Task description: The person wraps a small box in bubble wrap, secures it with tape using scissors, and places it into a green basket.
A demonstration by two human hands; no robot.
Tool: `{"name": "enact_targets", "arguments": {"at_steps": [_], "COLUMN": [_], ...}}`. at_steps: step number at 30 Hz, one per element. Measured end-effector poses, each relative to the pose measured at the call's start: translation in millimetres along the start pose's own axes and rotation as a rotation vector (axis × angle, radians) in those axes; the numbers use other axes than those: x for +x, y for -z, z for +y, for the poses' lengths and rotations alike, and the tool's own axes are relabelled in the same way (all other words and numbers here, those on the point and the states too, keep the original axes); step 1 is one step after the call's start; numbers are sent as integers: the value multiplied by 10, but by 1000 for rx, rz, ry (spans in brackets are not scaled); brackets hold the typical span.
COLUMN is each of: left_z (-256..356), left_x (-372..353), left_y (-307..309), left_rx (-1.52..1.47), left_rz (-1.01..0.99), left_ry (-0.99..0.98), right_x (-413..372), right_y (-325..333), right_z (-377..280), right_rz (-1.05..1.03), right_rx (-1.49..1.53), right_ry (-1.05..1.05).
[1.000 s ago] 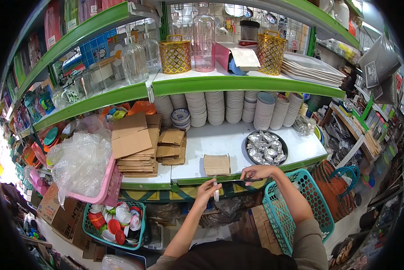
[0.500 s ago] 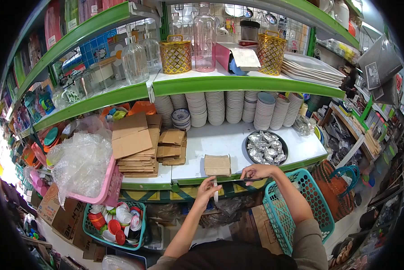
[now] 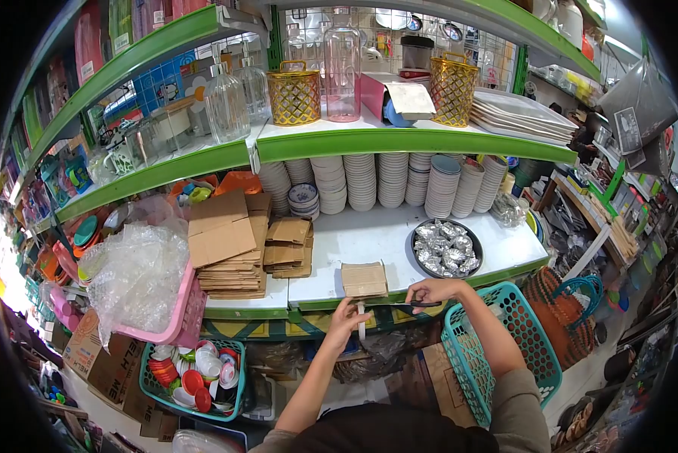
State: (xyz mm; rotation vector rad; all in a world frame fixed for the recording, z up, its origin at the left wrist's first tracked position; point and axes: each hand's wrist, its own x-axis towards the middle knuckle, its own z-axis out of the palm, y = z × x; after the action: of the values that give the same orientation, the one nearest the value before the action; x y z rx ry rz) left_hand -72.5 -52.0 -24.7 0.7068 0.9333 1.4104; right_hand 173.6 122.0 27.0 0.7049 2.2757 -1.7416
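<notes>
My left hand (image 3: 344, 323) is closed on a roll of tape (image 3: 362, 323), seen nearly edge-on, below the shelf's front edge. My right hand (image 3: 436, 290) grips slim, black-handled scissors (image 3: 425, 304) pointing left toward the tape; their exact shape is too small to be sure of. Just above both hands, a small flat piece of folded brown cardboard (image 3: 363, 279) lies at the edge of the white shelf (image 3: 339, 241).
Folded cardboard stacks (image 3: 229, 264) stand left, beside a pink basket (image 3: 180, 317) with bubble wrap. A dark round pan (image 3: 478, 260) holds foil-wrapped pieces at right. Bowl stacks (image 3: 362, 181) line the back. Teal baskets (image 3: 237, 400) stand below on both sides.
The scissors have tilted slightly and their tip has moved away from the left hand. Both hands stay in nearly the same place. The cardboard has barely shifted.
</notes>
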Motion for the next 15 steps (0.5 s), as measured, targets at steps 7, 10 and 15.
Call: {"name": "enact_targets", "arguments": {"at_steps": [7,10,15], "left_z": [27,203,602], "left_x": [6,-30,-195], "left_y": [116,249,259], "left_rx": [29,228,612], "left_rz": [-13,-41,61], "left_ry": [45,40,128], "right_x": [-182,-419,-596], "right_y": [26,34,-63], "right_z": [84,-36,-141], "right_rz": [-8,17,353], "right_rx": [57,89,346], "right_ry": [-36,-24,98]}}
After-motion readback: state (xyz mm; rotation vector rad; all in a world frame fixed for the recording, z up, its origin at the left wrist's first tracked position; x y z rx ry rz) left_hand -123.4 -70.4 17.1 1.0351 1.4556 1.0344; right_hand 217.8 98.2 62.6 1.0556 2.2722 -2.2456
